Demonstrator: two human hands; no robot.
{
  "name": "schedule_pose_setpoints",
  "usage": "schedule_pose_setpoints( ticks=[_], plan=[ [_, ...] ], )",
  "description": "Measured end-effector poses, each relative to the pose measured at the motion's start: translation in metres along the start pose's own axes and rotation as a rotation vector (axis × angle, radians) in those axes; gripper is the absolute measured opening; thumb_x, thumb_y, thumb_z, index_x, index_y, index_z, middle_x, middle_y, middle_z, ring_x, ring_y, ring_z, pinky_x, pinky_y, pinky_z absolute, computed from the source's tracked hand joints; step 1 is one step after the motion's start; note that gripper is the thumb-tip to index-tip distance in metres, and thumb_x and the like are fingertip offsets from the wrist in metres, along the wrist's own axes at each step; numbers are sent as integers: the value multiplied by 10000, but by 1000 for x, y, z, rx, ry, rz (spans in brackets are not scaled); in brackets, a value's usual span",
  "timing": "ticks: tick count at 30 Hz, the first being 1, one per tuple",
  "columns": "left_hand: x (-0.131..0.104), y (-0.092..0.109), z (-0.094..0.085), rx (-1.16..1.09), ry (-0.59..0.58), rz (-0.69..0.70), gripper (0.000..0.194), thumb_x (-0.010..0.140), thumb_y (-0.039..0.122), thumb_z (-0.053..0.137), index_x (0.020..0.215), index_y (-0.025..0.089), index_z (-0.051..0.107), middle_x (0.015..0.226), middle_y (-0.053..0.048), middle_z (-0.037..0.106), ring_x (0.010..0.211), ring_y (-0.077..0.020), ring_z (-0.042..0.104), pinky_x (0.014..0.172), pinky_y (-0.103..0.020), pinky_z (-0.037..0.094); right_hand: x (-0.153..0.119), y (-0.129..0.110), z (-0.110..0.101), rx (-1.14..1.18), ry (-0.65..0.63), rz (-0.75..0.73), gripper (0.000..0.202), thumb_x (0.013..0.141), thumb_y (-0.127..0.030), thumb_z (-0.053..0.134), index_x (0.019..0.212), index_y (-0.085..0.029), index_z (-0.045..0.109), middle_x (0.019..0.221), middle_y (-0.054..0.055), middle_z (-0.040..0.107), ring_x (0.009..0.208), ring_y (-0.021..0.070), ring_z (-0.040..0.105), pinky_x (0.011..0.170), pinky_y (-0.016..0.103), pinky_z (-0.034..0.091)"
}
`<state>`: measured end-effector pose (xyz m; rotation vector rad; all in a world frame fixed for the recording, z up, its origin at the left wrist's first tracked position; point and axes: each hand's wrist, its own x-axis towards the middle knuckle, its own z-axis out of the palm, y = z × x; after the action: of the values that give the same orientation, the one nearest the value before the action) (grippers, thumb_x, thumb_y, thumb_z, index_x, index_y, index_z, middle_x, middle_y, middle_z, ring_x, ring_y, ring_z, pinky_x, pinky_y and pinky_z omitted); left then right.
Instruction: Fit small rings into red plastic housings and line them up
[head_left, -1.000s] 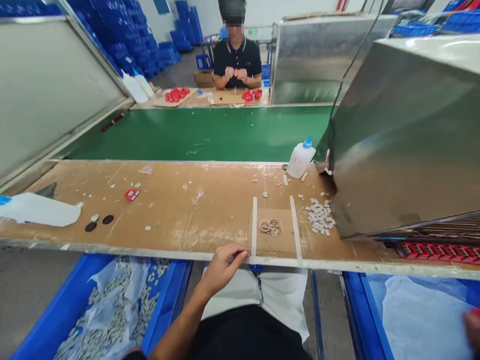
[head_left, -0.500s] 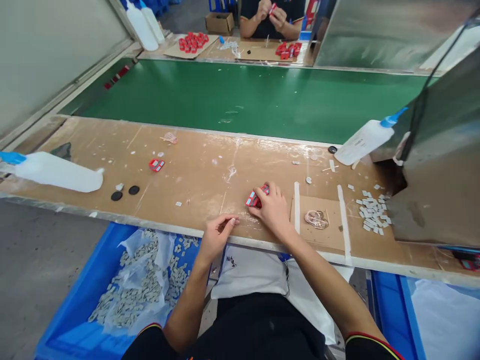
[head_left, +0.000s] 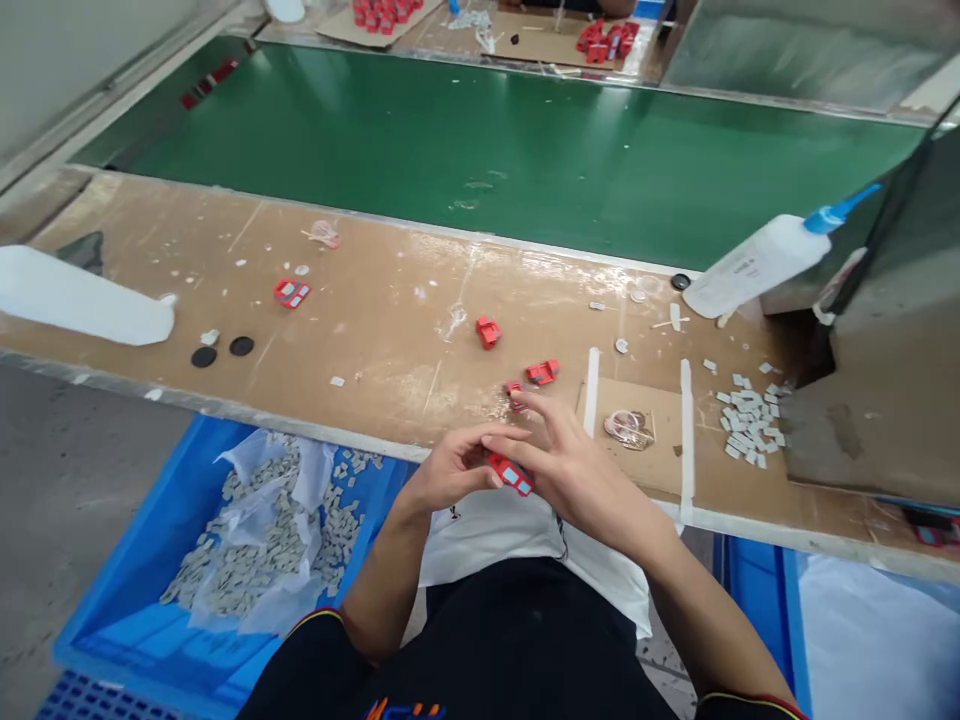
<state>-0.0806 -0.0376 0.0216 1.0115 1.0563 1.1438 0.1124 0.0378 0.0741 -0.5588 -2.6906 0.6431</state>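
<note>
A red toy car [head_left: 513, 476] with pale blue windows is between my hands, just over the table's front edge. My left hand [head_left: 454, 468] pinches its near-left end, thumb below and fingers above. My right hand [head_left: 581, 465] closes over the car from the right, partly hiding it. One right fingertip reaches to a small red-and-dark piece [head_left: 514, 393]; whether it touches is unclear. Just beyond lie two red car pieces, one [head_left: 542, 372] near my right fingers and another [head_left: 487, 332] farther back.
Another red toy car [head_left: 291, 292] lies to the left, near black discs [head_left: 241, 346]. White bottles lie at left [head_left: 82, 298] and right [head_left: 757, 265]. Grey-white chips [head_left: 750, 425] are piled at right. A green conveyor belt [head_left: 420, 140] runs behind; a blue bin [head_left: 112, 580] stands below left.
Both hands have come together near the table edge around a red toy car. Red pieces now lie on the table where my right hand was. The view has tilted downward.
</note>
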Motion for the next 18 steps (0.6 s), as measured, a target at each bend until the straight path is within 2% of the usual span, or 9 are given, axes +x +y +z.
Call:
schedule_pose_setpoints(
  ticks=[2, 5, 7, 9, 12, 15, 18],
  plan=[
    [8, -3, 10, -19, -59, -37, 529, 687, 545, 877, 1005, 138, 761, 846, -70, 744, 749, -197, 717, 671, -270, 585, -24, -5, -2, -25, 32, 94, 569, 966, -89, 497, 1477, -337, 466, 1549, 144, 414, 1406, 309, 479, 1034, 508, 558],
    [22, -13, 29, -68, -106, -15, 386, 714, 424, 891, 952, 151, 757, 888, -72, 762, 806, -194, 733, 720, -269, 596, -62, 0, -3, -16, 213, 245, 556, 989, -148, 534, 1505, -319, 421, 1408, 135, 568, 1279, 276, 594, 981, 456, 593],
    [31, -22, 41, -78, -94, 28, 337, 722, 356, 894, 957, 168, 744, 975, -79, 774, 897, -193, 738, 784, -262, 594, -85, 13, 0, -1, 404, 349, 464, 990, -195, 577, 1435, -293, 491, 1165, 102, 677, 1031, 236, 689, 857, 396, 626],
    [40, -30, 50, -52, -74, 33, 306, 754, 320, 870, 976, 174, 719, 1011, -82, 773, 919, -179, 734, 807, -255, 585, -100, 32, 5, 20, 574, 480, 367, 980, -237, 609, 1342, -275, 560, 964, 56, 690, 785, 198, 676, 707, 350, 615],
    [50, -39, 57, 12, -98, -19, 286, 812, 333, 811, 999, 162, 679, 1047, -107, 766, 915, -179, 734, 808, -265, 581, -104, 56, 16, 101, 665, 615, 268, 968, -276, 617, 1234, -244, 626, 890, 41, 689, 698, 185, 634, 636, 329, 576],
    [54, -42, 59, 58, -128, -55, 259, 834, 306, 775, 1013, 151, 670, 1064, -122, 759, 934, -190, 732, 815, -271, 573, -96, 66, 24, 170, 687, 615, 151, 977, -242, 588, 1091, -233, 686, 893, 45, 700, 735, 182, 641, 648, 314, 553],
    [51, -42, 58, 102, -137, -73, 241, 816, 221, 766, 1030, 148, 684, 1007, -97, 758, 871, -171, 720, 785, -257, 562, -86, 69, 24, 199, 694, 578, 139, 980, -195, 577, 994, -231, 710, 894, 42, 710, 753, 175, 651, 643, 300, 535]
  ],
)
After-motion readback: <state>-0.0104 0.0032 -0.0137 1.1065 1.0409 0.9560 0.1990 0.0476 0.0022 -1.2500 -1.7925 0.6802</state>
